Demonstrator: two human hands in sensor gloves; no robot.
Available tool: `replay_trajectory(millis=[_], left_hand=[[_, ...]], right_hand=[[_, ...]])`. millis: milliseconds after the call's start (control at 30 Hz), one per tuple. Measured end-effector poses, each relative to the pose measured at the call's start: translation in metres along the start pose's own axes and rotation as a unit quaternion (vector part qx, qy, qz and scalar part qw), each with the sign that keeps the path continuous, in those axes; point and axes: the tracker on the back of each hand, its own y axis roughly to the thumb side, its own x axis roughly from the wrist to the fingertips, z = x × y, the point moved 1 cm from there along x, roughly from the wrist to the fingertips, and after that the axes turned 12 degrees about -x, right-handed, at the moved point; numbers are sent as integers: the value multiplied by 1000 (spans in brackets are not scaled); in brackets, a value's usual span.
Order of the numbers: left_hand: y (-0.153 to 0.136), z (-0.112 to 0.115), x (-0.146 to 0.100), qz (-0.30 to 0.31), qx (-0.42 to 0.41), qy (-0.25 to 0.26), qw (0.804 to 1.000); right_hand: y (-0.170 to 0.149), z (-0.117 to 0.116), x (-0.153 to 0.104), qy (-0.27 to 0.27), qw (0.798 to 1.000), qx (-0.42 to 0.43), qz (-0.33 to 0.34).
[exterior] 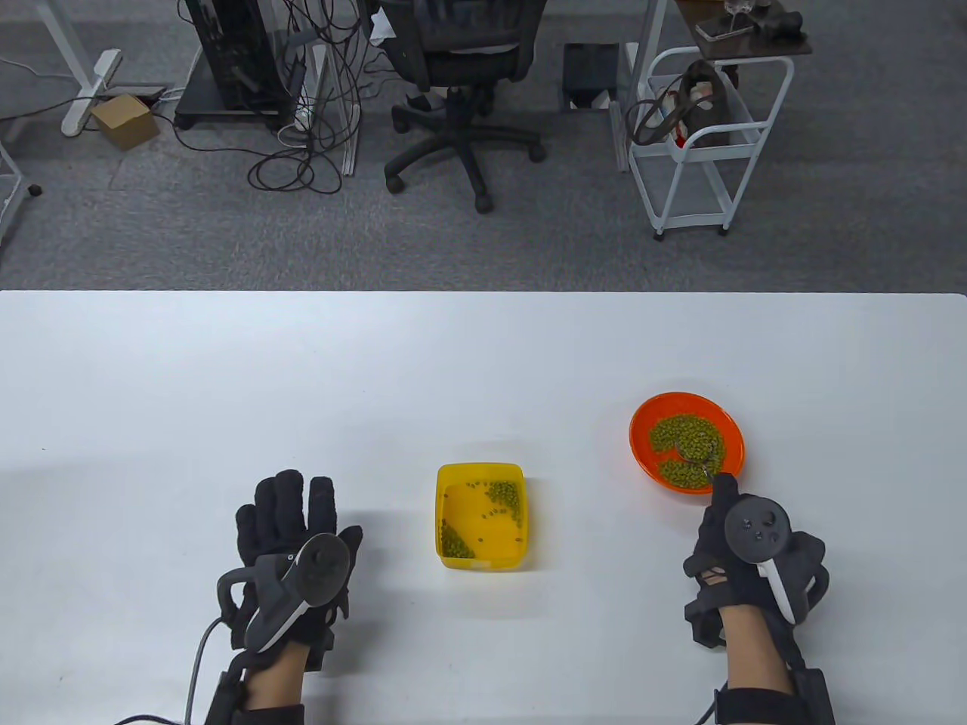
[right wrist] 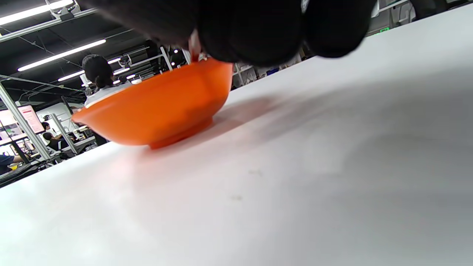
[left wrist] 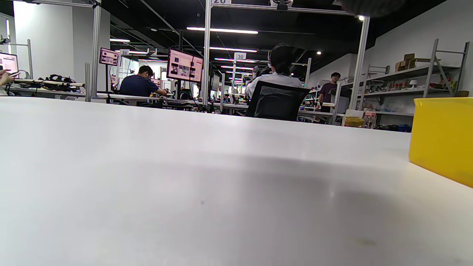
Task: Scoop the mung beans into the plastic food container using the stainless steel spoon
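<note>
An orange bowl (exterior: 647, 423) holds mung beans (exterior: 684, 436) at the right of the white table; it also shows in the right wrist view (right wrist: 155, 107). My right hand (exterior: 736, 529) grips a stainless steel spoon (exterior: 699, 457) whose bowl sits among the beans. A yellow plastic container (exterior: 479, 563) at the table's middle holds some beans (exterior: 505, 495); its wall shows in the left wrist view (left wrist: 441, 138). My left hand (exterior: 291, 521) rests flat on the table left of the container, fingers spread, holding nothing.
The table's far edge (exterior: 483, 293) runs across the middle of the table view. Beyond it stand an office chair (exterior: 461, 91), a white cart (exterior: 706, 143) and cables on the floor.
</note>
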Motion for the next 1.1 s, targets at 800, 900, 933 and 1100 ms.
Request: replay_trajectory(millis=[800, 900, 933, 1100], left_hand=[[0, 0, 1, 0, 0, -3, 1000], [0, 1, 0, 0, 2, -3, 1000], [0, 0, 0, 0, 2, -3, 1000], [0, 0, 0, -1, 0, -3, 1000]], right_hand=[[22, 26, -14, -106, 987, 94, 73], [37, 27, -20, -103, 984, 100, 105], [43, 28, -23, -103, 983, 100, 118], [69, 28, -37, -94, 973, 108, 183]])
